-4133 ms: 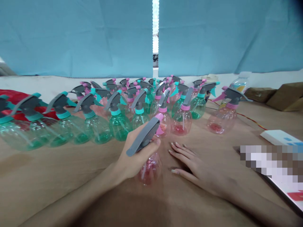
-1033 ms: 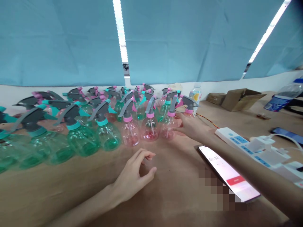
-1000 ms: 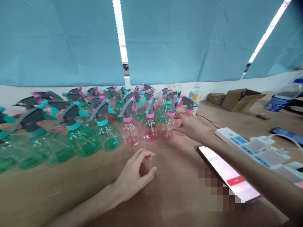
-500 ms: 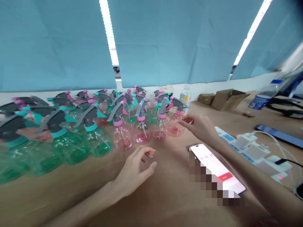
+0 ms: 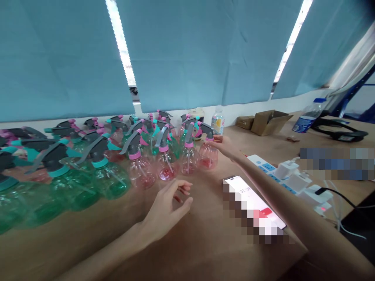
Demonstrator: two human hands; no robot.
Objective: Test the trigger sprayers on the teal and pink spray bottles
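Observation:
At the right end of the front row, a pink spray bottle (image 5: 208, 158) with a grey trigger head stands on the table. My right hand (image 5: 224, 146) is closed at the neck of this bottle, fingers against the pink collar; the far side of the grip is hidden. My left hand (image 5: 172, 205) hovers over the bare tabletop with curled fingers, thumb apart, holding nothing. Nearest to it are another pink spray bottle (image 5: 167, 166) and a pink one (image 5: 142, 171) to its left. Several green spray bottles (image 5: 113, 181) with turquoise collars fill the left side.
A lit phone (image 5: 249, 197) lies under my right forearm. Beyond it sits a power strip (image 5: 265, 167) with white chargers and cables. Behind are a clear drink bottle (image 5: 217, 121), an open cardboard box (image 5: 269, 123) and a blue-capped bottle (image 5: 309, 116). Dark headgear (image 5: 342, 130) rests at the right.
My right hand has moved in to the neck of the end pink spray bottle and closed there. The left hand keeps its pose. The whole view has shifted slightly rightward.

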